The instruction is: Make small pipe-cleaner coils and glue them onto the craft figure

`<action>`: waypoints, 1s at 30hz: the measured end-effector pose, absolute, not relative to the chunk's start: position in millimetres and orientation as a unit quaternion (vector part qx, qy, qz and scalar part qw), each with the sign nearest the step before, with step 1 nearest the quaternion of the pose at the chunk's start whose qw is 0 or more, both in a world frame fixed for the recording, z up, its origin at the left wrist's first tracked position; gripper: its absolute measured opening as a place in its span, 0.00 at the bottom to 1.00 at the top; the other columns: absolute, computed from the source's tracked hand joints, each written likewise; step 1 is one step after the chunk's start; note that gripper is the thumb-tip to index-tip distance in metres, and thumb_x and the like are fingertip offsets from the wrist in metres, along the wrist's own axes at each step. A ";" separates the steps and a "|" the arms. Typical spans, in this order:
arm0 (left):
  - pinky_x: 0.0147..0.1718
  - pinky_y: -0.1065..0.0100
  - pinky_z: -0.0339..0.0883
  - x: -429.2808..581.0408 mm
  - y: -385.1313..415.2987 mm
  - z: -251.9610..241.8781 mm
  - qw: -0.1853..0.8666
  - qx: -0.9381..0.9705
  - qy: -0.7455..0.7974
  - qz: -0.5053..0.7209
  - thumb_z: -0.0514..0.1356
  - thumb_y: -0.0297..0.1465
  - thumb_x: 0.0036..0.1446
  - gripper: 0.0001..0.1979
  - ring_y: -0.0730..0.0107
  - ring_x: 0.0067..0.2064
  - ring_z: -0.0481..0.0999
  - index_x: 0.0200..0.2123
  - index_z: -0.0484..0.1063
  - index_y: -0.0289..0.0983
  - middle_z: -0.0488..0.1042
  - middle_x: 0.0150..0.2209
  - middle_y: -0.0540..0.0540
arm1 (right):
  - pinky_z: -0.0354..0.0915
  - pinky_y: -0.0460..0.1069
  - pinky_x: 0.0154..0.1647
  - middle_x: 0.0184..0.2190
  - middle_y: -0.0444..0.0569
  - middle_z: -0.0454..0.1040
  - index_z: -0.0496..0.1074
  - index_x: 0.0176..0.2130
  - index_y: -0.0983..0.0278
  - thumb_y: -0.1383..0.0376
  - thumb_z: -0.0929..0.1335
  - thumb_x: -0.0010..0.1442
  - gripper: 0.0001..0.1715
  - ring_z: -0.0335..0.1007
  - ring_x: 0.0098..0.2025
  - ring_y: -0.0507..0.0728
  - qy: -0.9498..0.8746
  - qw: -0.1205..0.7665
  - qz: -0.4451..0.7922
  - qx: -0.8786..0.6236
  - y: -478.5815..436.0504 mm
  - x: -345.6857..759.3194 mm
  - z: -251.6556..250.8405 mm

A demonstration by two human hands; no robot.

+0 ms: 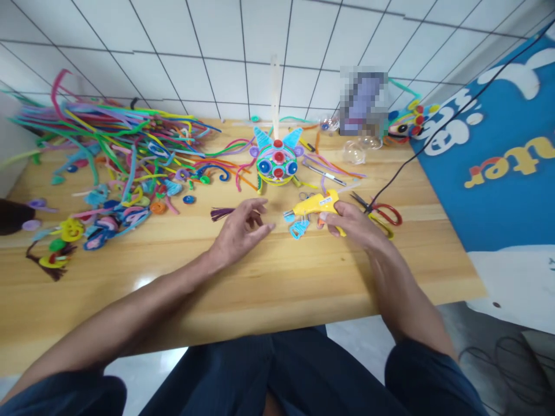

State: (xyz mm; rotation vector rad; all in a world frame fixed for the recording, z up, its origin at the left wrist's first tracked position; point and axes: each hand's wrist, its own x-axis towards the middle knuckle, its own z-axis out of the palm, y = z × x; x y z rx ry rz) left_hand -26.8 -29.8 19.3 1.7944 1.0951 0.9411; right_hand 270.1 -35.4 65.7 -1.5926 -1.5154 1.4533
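My right hand [347, 222] is wrapped round the handle of a yellow hot glue gun [314, 204], its nozzle pointing left. Under and beside the nozzle lie small light-blue pipe-cleaner pieces [299, 229]. My left hand [243, 228] hovers over the table with curved fingers apart and nothing visible between them. A dark purple tassel [221, 214] lies just left of that hand, partly hidden by it. Beyond both hands stands a colourful pipe-cleaner animal head [278, 162] with light-blue ears, round blue eyes and red discs, a pale flat stick [274, 95] rising behind it.
Loose pipe cleaners [125, 124] are heaped at the back left, with coiled pieces [125, 214] in front. Red-handled scissors [384, 214] lie right of the glue gun, near a black cord [401, 167]. Clear domes [355, 151] and another colourful figure [405, 127] sit at the back right.
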 end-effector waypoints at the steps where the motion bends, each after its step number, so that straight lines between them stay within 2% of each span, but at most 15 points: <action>1: 0.35 0.66 0.70 -23.7 -30.5 20.3 0.485 0.681 0.409 0.365 0.67 0.39 0.61 0.25 0.71 0.34 0.74 0.58 0.68 0.40 0.74 0.46 0.44 | 0.53 0.48 0.26 0.19 0.41 0.67 0.74 0.33 0.64 0.45 0.73 0.54 0.25 0.58 0.22 0.50 -0.556 0.253 0.546 -0.574 -36.5 269.0 68.6; 4: 0.29 0.72 0.66 -14.6 -31.5 23.4 0.639 0.602 0.341 0.336 0.72 0.38 0.56 0.28 0.77 0.30 0.70 0.57 0.70 0.41 0.74 0.45 0.47 | 0.55 0.49 0.27 0.17 0.39 0.64 0.72 0.32 0.63 0.43 0.74 0.53 0.26 0.57 0.21 0.50 -0.549 0.261 0.578 -0.544 -39.7 265.1 76.0; 7: 0.29 0.73 0.64 -8.7 -32.1 27.0 0.693 0.555 0.318 0.334 0.75 0.38 0.52 0.27 0.78 0.30 0.69 0.54 0.74 0.41 0.76 0.45 0.47 | 0.55 0.49 0.27 0.17 0.39 0.65 0.71 0.32 0.62 0.44 0.75 0.52 0.26 0.57 0.21 0.50 -0.541 0.266 0.596 -0.530 -41.6 261.9 79.2; 12: 0.28 0.74 0.62 -6.8 -33.1 30.9 0.704 0.517 0.334 0.355 0.75 0.39 0.51 0.21 0.79 0.28 0.67 0.45 0.77 0.38 0.78 0.38 0.49 | 0.53 0.49 0.25 0.19 0.40 0.67 0.72 0.34 0.63 0.45 0.75 0.53 0.26 0.57 0.21 0.50 -0.544 0.270 0.609 -0.511 -41.7 261.2 74.9; 19: 0.28 0.73 0.61 -5.4 -32.7 33.3 0.678 0.525 0.364 0.362 0.75 0.44 0.50 0.20 0.77 0.29 0.68 0.35 0.75 0.36 0.74 0.31 0.51 | 0.52 0.49 0.25 0.26 0.45 0.74 0.72 0.34 0.64 0.45 0.76 0.52 0.27 0.57 0.21 0.48 -0.535 0.285 0.611 -0.509 -41.8 262.0 69.6; 23: 0.29 0.72 0.63 -3.8 -30.1 24.9 0.646 0.544 0.410 0.344 0.74 0.45 0.49 0.21 0.77 0.28 0.68 0.32 0.72 0.36 0.74 0.28 0.52 | 0.56 0.50 0.28 0.19 0.40 0.67 0.71 0.33 0.63 0.45 0.76 0.52 0.26 0.57 0.22 0.50 -0.529 0.292 0.602 -0.523 -43.1 262.7 76.0; 26: 0.29 0.72 0.66 -1.8 -24.2 20.0 0.628 0.564 0.429 0.321 0.74 0.41 0.49 0.19 0.75 0.30 0.73 0.37 0.73 0.36 0.78 0.33 0.48 | 0.56 0.50 0.28 0.19 0.40 0.67 0.70 0.33 0.61 0.43 0.76 0.51 0.27 0.56 0.21 0.50 -0.523 0.310 0.582 -0.540 -42.1 268.0 77.5; 28: 0.26 0.73 0.66 -2.2 -20.0 22.4 0.619 0.572 0.436 0.316 0.73 0.37 0.49 0.23 0.76 0.29 0.74 0.47 0.73 0.36 0.81 0.42 0.43 | 0.56 0.50 0.27 0.23 0.44 0.72 0.70 0.33 0.61 0.42 0.76 0.51 0.28 0.55 0.21 0.50 -0.518 0.327 0.569 -0.548 -40.0 273.0 75.9; 30: 0.21 0.74 0.64 -7.3 -18.7 29.9 0.593 0.584 0.453 0.320 0.71 0.35 0.52 0.28 0.79 0.25 0.72 0.56 0.70 0.36 0.80 0.51 0.38 | 0.58 0.50 0.28 0.24 0.45 0.72 0.71 0.32 0.61 0.43 0.75 0.53 0.27 0.56 0.22 0.50 -0.522 0.336 0.557 -0.552 -38.2 277.4 74.9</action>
